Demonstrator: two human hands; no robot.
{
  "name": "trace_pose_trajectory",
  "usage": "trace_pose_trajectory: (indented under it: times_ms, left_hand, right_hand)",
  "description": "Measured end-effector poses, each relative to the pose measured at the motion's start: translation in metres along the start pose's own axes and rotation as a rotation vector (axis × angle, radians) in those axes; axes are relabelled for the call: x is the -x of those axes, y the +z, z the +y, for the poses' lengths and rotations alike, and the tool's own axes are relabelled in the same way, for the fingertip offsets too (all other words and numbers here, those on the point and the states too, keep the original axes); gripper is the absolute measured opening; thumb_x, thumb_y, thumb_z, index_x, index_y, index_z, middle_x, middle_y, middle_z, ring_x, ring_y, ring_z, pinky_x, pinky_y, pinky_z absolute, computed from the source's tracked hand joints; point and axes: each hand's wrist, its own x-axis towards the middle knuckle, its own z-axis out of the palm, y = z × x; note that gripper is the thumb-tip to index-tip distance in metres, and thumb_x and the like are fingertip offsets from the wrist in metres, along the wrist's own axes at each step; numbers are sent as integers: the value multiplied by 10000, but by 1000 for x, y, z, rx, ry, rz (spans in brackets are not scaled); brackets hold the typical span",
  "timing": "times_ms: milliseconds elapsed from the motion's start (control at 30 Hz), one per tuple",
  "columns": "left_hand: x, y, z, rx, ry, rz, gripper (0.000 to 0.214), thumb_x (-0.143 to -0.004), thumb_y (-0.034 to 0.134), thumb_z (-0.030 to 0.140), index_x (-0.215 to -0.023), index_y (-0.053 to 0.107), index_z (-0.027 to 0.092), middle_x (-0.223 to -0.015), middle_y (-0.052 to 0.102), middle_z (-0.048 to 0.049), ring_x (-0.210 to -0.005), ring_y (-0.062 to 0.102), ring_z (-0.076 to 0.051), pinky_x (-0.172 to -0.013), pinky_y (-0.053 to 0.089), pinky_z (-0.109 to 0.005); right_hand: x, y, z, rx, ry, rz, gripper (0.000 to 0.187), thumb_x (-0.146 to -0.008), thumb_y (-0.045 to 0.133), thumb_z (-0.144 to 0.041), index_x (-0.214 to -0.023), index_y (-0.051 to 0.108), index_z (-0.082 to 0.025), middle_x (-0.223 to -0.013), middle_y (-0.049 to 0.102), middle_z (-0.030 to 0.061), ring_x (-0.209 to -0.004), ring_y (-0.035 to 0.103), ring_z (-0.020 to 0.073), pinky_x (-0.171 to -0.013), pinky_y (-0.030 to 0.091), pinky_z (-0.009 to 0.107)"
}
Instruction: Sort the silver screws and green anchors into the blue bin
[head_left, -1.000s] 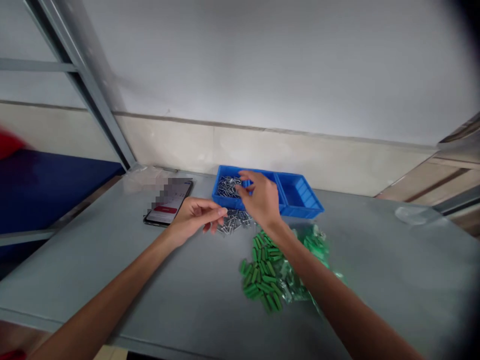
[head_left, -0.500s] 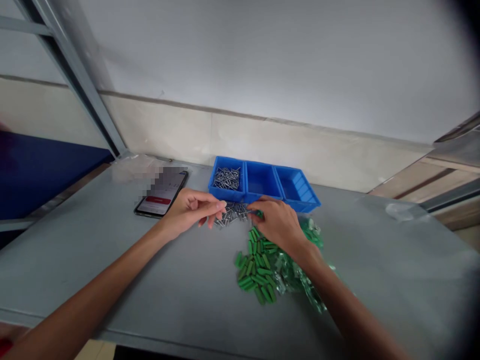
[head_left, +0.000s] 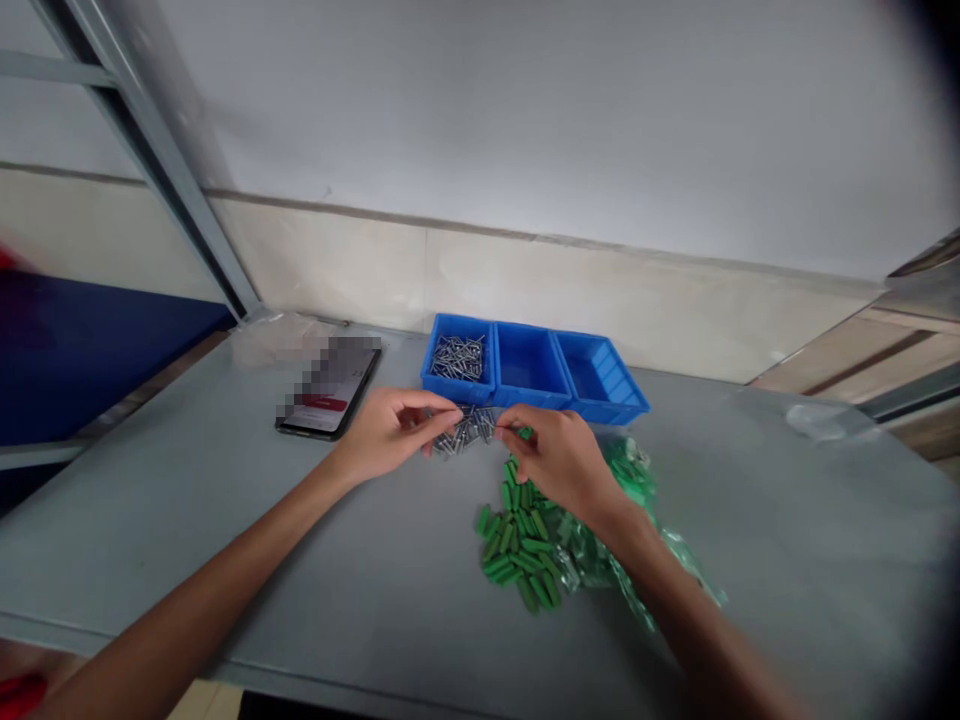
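The pinched fingertips of the left hand [head_left: 390, 435] and right hand [head_left: 562, 465] nearly meet over a loose pile of small steel screws [head_left: 466, 430] (any grip is too small to tell), so one careless brush could scatter them across the grey metal table [head_left: 787, 540].

Right hand [head_left: 561, 465] off the tray [head_left: 529, 398]

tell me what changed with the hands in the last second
The right hand has moved from over the blue bin down to the loose screws in front of it, ending opposite the left hand, which barely shifted. Whether either hand holds a screw can't be told. The green plugs and phone stayed put.
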Motion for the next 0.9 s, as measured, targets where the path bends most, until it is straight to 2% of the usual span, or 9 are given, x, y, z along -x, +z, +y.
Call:
trace_pose_trajectory:
  times_ms: [100, 200, 300, 433, 600, 733, 833, 900]
  left_hand:
    - [1, 5, -4, -101, 20, 42, 244, -808, 660, 338, -967, 730, 167, -716, 712, -27, -476, 582, -91, -459, 452, -181]
    - [3, 9, -4, -119, 69, 22, 210, -809, 664, 295, -950, 740, 158, -782, 731, -37, -517, 617, -98, -494, 484, -181]
    - [4, 10, -3, -146, 116, 14, 177, -811, 663, 274, -909, 748, 153, -719, 723, -29, -521, 618, -101, -491, 483, -175]
    - [3, 10, -4, -167, 128, 17, 168, -815, 661, 273, -896, 747, 154, -693, 717, -25, -541, 631, -112, -510, 490, -182]
    - [3, 9, -7, -177, 114, 14, 173, -825, 650, 285, -891, 748, 159, -693, 719, -27, -549, 632, -116, -509, 483, -186]
    - [4, 11, -7, -163, 112, 9, 171, -822, 652, 277, -890, 751, 154, -705, 718, -32, -575, 638, -120, -533, 487, -188]
    - [4, 12, -3, -61, 74, -20, 179, -832, 639, 273, -900, 738, 140, -704, 707, -33, -566, 624, -110, -532, 485, -186]
    - [4, 12, -1, 34, 26, -52, 185, -850, 615, 272, -894, 721, 126, -746, 705, -41, -548, 605, -93, -528, 485, -183]
  right_hand:
    - [5, -1, -8, -245, -39, -2, 180, -798, 503, -162, -747, 663, -225, -746, 703, -3, -566, 624, 133, -518, 428, 235]
    - [8, 2, -10, -423, -40, -22, 158, -800, 513, -170, -749, 657, -213, -729, 688, 0, -526, 605, 116, -518, 451, 235]
    - [9, 6, -8, -548, -3, -18, 140, -815, 529, -199, -805, 668, -214, -681, 664, -4, -506, 592, 112, -509, 464, 240]
    - [12, 8, -7, -589, 30, 51, 129, -805, 573, -196, -866, 683, -221, -657, 655, -4, -549, 610, 124, -497, 468, 237]
    - [16, 11, -15, -637, -10, 123, 149, -824, 557, -165, -874, 689, -212, -783, 664, 15, -573, 622, 108, -484, 467, 218]
    - [16, 13, -16, -605, -33, 175, 136, -821, 571, -161, -861, 691, -211, -798, 666, 12, -582, 618, 103, -489, 454, 209]
    - [14, 13, -11, -598, 4, 199, 108, -823, 589, -195, -847, 694, -207, -783, 672, 12, -562, 609, 103, -481, 448, 208]
    - [13, 12, -8, -604, 31, 161, 105, -828, 595, -227, -837, 696, -202, -713, 663, 5, -526, 595, 101, -473, 444, 210]
